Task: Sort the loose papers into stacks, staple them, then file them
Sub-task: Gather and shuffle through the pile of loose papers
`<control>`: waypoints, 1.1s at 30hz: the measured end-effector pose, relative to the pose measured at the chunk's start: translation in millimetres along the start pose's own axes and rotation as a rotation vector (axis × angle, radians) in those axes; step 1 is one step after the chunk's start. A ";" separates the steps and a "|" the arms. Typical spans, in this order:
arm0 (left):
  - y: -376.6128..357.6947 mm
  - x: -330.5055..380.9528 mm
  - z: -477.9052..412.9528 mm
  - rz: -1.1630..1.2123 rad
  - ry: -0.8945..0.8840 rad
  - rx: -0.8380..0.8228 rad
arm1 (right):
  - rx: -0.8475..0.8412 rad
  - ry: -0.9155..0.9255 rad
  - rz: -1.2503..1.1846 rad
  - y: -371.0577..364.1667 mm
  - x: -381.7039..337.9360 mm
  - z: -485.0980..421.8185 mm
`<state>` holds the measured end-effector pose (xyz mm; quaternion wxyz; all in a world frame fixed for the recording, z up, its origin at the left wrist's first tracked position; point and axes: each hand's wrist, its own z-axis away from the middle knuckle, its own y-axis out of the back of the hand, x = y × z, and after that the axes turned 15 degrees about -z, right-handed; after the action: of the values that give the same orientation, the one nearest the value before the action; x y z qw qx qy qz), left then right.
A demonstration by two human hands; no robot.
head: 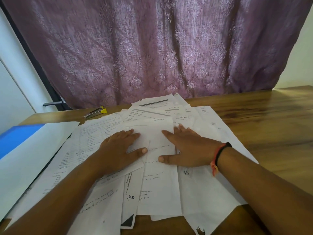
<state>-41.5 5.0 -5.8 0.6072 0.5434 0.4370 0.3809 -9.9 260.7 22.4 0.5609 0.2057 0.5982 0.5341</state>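
While both lie flat with fingers straight, the left hand point(118, 148) and right hand point(188, 150) press the papers point(160, 192) heaped directly under them on the counter point(271, 124), the top sheet running lengthwise away between the thumbs. The stapler point(95, 112) lies beyond the heap to the left, nearer the left hand.

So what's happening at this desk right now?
A person presses the left hand and right hand flat, side by side, on a messy spread of loose papers covering a wooden table. Nothing looks sorted into stacks yet. The stapler lies untouched beyond the pile's far left corner, and a blue folder sits at the left.
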 end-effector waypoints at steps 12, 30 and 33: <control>-3.7 -3.6 -5.3 -0.031 0.032 0.019 | 0.118 0.112 -0.132 0.0 9.7 -10.0; -5.4 -3.9 -4.8 -0.031 0.027 0.001 | 0.430 -0.102 -0.236 10.8 24.1 -22.1; -6.4 -5.4 -4.5 -0.023 0.022 -0.002 | 0.410 -0.138 -0.247 9.8 27.1 -26.8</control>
<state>-47.5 0.6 -11.7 0.6071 0.5336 0.4495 0.3803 -45.0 276.0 13.3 0.6082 0.2765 0.6748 0.3136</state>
